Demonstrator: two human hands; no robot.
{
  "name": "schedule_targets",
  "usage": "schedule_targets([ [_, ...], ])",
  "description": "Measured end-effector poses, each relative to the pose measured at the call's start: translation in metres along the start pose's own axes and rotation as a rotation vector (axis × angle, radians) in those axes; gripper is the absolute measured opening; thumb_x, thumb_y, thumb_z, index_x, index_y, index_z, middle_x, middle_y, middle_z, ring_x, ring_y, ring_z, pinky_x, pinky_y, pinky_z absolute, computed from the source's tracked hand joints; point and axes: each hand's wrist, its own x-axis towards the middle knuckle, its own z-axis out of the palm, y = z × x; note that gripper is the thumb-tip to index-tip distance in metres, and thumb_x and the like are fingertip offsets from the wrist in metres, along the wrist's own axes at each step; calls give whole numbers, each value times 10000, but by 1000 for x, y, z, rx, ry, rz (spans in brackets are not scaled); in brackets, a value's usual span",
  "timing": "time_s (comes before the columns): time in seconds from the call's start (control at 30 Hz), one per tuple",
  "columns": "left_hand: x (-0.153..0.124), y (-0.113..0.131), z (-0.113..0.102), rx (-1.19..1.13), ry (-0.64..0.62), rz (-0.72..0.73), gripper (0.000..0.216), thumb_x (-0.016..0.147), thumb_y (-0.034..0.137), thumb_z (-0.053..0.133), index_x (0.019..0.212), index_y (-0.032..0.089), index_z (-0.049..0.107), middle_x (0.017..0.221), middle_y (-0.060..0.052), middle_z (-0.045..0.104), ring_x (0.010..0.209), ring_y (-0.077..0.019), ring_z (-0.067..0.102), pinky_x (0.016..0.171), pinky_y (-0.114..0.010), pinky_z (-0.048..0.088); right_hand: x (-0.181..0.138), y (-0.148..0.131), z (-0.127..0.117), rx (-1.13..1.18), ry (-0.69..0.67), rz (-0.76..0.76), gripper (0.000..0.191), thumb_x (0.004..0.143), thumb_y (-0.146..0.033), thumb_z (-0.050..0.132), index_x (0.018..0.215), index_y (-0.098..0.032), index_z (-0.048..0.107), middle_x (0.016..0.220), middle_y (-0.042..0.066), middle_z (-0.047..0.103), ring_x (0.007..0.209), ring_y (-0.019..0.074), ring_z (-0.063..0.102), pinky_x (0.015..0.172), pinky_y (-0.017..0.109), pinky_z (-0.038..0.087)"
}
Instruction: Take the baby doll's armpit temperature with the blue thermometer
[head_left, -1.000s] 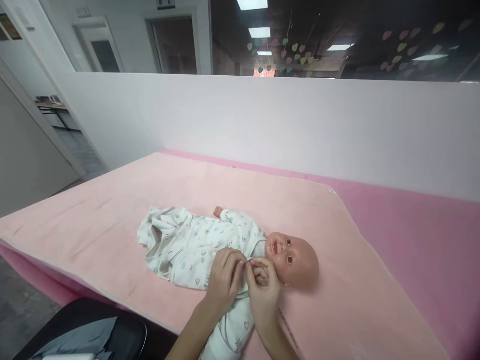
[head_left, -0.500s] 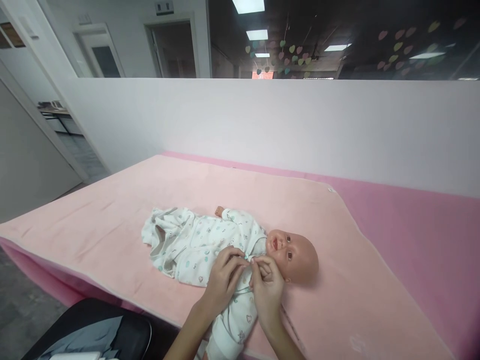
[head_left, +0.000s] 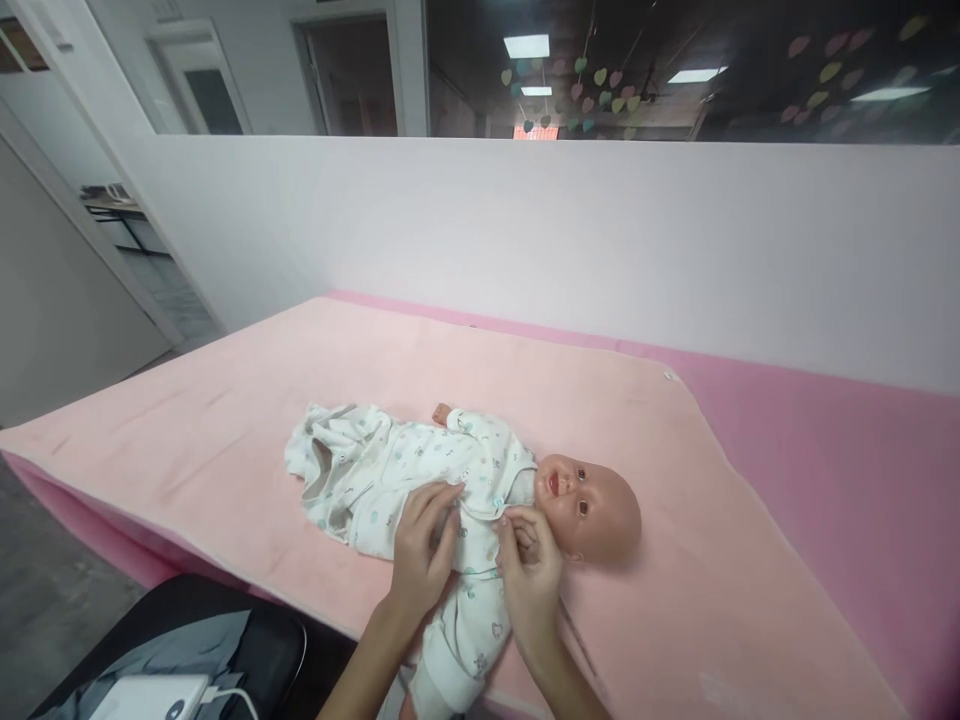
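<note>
Head camera shows the left hand [head_left: 421, 555] lying flat on the chest of the doll's [head_left: 596, 508] white printed suit [head_left: 375, 480], fingers spread and unclenched, seemingly pressing the cloth smooth. Just right of those fingertips, the right hand [head_left: 531, 572] pinches the suit's front edge below the chin, likely to keep it taut. The doll lies face up on a pink blanket [head_left: 225, 420].
</note>
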Motion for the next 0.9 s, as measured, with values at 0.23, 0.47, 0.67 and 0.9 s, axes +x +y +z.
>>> schedule_targets([
  [0.23,-1,2,5,209,53,1,329,859,134,393,1111,221,586,1097,-57,600,1092,-226,475,918,-409,383,-3,5,2,-436,-208,-445,149,854,-176,446,807,-183,587,644,4,619,543,101,557,534,207,420],
  [0.47,-2,5,3,300,47,-107,266,836,115,391,950,216,609,1072,-50,623,991,-240,487,827,-412,321,-3,3,6,-569,-251,-590,177,834,-130,423,789,-187,585,667,7,637,568,106,578,542,214,395],
  [0.67,-2,5,3,287,97,-58,166,778,116,425,779,200,568,1021,-51,634,1003,-263,469,839,-434,283,-3,4,5,-583,-238,-585,176,830,-141,427,772,-191,586,646,-1,630,523,99,551,523,217,374],
  [0.9,-2,4,-3,24,30,23,174,832,146,354,764,189,508,765,-40,596,792,-191,528,748,-366,386,-4,3,5,-572,-241,-574,180,831,-137,421,762,-192,579,659,3,639,560,107,569,547,219,389],
])
